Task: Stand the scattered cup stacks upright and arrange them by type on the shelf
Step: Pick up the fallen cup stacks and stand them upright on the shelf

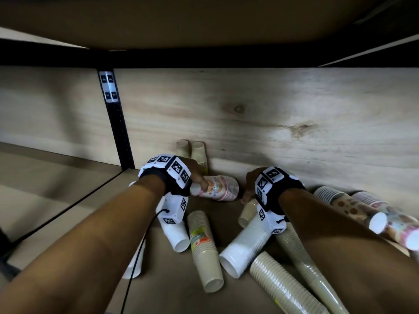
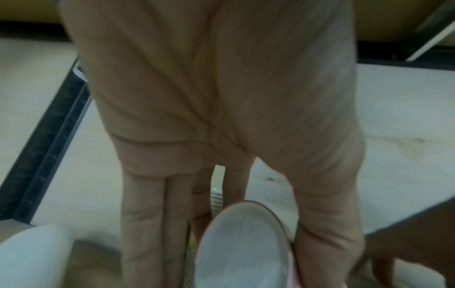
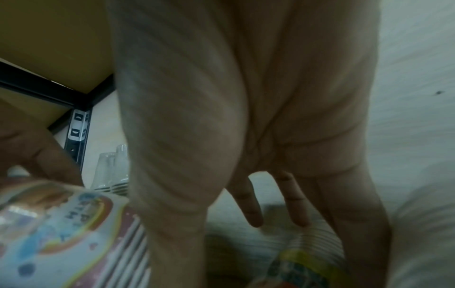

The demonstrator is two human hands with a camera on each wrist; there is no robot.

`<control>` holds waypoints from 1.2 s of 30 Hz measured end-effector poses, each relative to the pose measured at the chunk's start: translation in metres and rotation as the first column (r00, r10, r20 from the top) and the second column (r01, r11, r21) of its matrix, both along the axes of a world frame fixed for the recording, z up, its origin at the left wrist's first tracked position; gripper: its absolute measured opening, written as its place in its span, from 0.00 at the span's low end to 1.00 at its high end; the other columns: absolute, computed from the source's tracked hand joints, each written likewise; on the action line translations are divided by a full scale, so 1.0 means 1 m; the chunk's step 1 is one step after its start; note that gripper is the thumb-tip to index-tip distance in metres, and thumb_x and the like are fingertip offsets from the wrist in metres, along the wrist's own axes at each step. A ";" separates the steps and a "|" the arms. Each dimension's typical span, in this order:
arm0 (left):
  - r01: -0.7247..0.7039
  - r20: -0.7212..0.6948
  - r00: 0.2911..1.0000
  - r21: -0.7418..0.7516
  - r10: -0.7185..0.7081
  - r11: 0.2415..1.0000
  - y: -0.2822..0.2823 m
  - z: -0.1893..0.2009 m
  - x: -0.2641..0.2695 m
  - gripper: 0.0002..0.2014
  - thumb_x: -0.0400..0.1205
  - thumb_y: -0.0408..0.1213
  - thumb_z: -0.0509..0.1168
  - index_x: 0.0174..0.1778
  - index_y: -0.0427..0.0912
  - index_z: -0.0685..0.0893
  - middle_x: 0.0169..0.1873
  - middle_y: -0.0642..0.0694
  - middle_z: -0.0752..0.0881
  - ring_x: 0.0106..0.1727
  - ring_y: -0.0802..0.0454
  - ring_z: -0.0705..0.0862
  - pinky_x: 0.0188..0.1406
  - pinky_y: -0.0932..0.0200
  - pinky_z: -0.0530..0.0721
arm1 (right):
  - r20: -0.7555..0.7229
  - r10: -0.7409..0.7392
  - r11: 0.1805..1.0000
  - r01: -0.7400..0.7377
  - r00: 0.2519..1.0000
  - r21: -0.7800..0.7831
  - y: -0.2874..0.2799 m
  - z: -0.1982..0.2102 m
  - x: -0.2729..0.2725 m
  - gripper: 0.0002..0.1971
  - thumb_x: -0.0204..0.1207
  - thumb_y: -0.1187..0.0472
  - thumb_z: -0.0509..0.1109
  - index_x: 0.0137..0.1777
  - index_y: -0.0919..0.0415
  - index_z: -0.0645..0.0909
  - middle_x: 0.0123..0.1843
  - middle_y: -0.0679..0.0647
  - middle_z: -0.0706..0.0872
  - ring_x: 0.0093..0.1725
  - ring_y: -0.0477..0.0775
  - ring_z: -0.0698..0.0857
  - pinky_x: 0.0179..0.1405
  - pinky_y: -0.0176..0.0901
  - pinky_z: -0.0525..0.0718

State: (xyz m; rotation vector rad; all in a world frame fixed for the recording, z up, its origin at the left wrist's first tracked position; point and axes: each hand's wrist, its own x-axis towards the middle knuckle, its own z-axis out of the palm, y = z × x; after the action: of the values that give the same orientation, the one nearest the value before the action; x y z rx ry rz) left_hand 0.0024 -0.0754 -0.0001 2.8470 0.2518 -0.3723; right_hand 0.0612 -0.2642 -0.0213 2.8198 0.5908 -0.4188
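Note:
A pink patterned cup stack (image 1: 221, 188) lies on its side on the shelf board (image 1: 224, 214) near the back wall. My left hand (image 1: 203, 183) grips its narrow end; in the left wrist view its white base (image 2: 241, 247) sits between my fingers (image 2: 152, 233) and thumb (image 2: 327, 243). My right hand (image 1: 246, 197) hangs open just right of it, fingertips (image 3: 255, 212) down at a short beige stack (image 1: 248, 211) with a yellow label (image 3: 307, 261). Two beige stacks (image 1: 199, 155) stand upright against the back wall.
Several stacks lie scattered in front: white ones (image 1: 246, 244) (image 1: 178, 234), a labelled beige one (image 1: 204, 245), a ribbed beige one (image 1: 280, 285), a long pale one (image 1: 302, 259), patterned ones (image 1: 351, 206) at right. A black post (image 1: 118, 123) stands at left, with the upper shelf (image 1: 204, 21) low overhead.

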 end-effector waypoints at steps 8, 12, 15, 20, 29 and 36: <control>0.040 0.155 0.987 -0.457 0.035 0.888 0.034 0.012 -0.003 0.23 0.68 0.32 0.80 0.59 0.39 0.86 0.50 0.36 0.89 0.48 0.38 0.90 0.51 0.43 0.89 | 0.067 0.092 0.996 -0.092 0.993 -0.005 -0.003 -0.003 -0.003 0.38 0.64 0.37 0.79 0.71 0.56 0.79 0.67 0.54 0.84 0.63 0.56 0.84 0.40 0.38 0.76; 0.171 0.255 0.963 -0.332 -0.086 0.928 0.033 0.015 0.004 0.28 0.68 0.30 0.80 0.65 0.42 0.83 0.59 0.46 0.86 0.60 0.49 0.85 0.61 0.51 0.85 | 0.053 0.041 0.997 -0.044 0.998 0.059 0.000 -0.010 0.001 0.45 0.63 0.38 0.80 0.78 0.57 0.70 0.78 0.55 0.73 0.72 0.58 0.77 0.59 0.42 0.78; 0.234 0.266 0.951 -0.277 -0.159 0.932 0.028 0.019 0.004 0.31 0.70 0.26 0.79 0.70 0.39 0.80 0.62 0.48 0.82 0.61 0.57 0.80 0.55 0.66 0.80 | 0.011 -0.042 0.972 0.038 0.999 0.230 0.002 -0.014 -0.003 0.39 0.55 0.40 0.84 0.61 0.57 0.73 0.64 0.56 0.83 0.51 0.57 0.83 0.43 0.40 0.78; 0.270 0.287 0.938 -0.263 -0.193 0.926 0.019 0.020 0.005 0.32 0.71 0.19 0.74 0.72 0.37 0.78 0.68 0.42 0.80 0.67 0.50 0.79 0.58 0.60 0.80 | 0.009 -0.077 0.949 0.070 0.997 0.307 0.003 -0.017 -0.009 0.47 0.56 0.39 0.83 0.72 0.62 0.71 0.64 0.57 0.84 0.57 0.59 0.85 0.44 0.42 0.80; 0.276 0.249 0.941 -0.180 -0.227 0.944 0.009 0.025 0.016 0.31 0.72 0.25 0.76 0.73 0.38 0.78 0.67 0.42 0.83 0.68 0.45 0.81 0.61 0.54 0.82 | -0.060 -0.078 0.926 0.095 0.995 0.365 -0.011 -0.003 -0.010 0.32 0.65 0.37 0.76 0.64 0.57 0.77 0.60 0.56 0.79 0.59 0.58 0.81 0.54 0.45 0.79; 0.302 0.260 0.926 -0.070 -0.275 0.951 -0.002 0.027 0.027 0.30 0.75 0.29 0.75 0.74 0.40 0.76 0.70 0.43 0.81 0.70 0.45 0.80 0.54 0.66 0.75 | -0.149 -0.132 0.910 0.180 0.980 0.374 -0.025 0.003 0.030 0.25 0.55 0.30 0.74 0.40 0.49 0.90 0.42 0.47 0.91 0.45 0.49 0.87 0.47 0.40 0.86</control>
State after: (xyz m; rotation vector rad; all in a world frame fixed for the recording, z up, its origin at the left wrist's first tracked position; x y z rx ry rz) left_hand 0.0291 -0.0770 0.0264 2.7848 -0.2336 -0.0778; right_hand 0.0915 -0.2887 -0.0183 3.2545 0.5198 -0.5606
